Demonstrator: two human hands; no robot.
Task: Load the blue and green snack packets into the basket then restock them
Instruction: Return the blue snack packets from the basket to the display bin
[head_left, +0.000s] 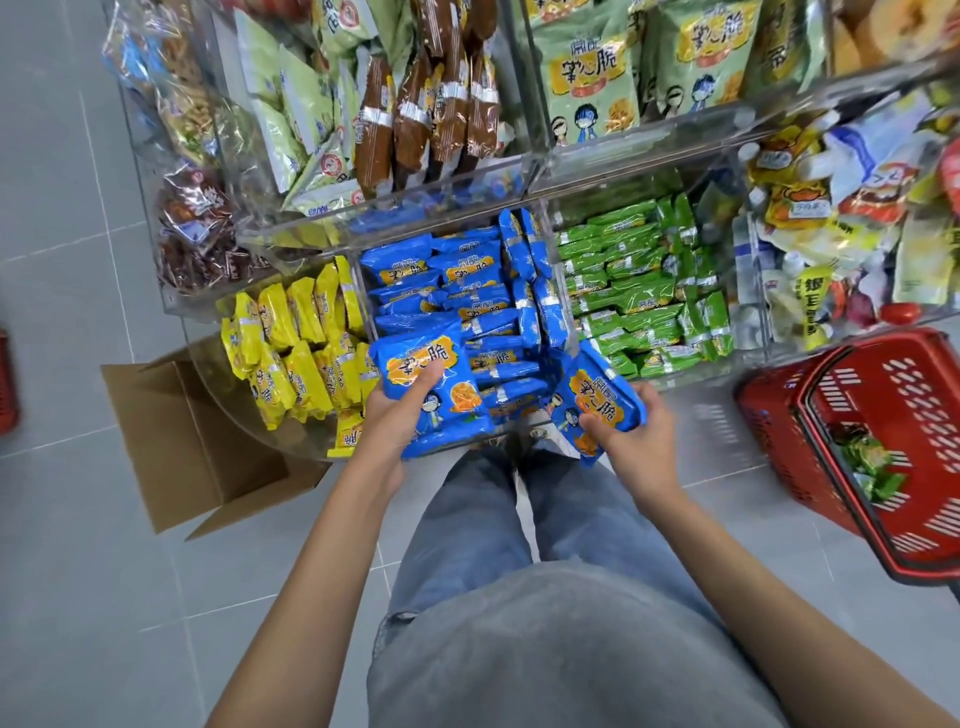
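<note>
Gripping a glossy blue stack (431, 384) in our left hand (395, 421) and a single blue packet (597, 400) in our right hand (631, 434), we curl fingers round both. Orange lettering, cartoon kid, held at the clear bin's (569, 322) front edge.

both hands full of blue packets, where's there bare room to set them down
Free: the red basket around its few green packets, the open cardboard box left of the yellow packets, and grey floor between basket and legs. Crowded: the blue bin and green bin, both packed.
</note>
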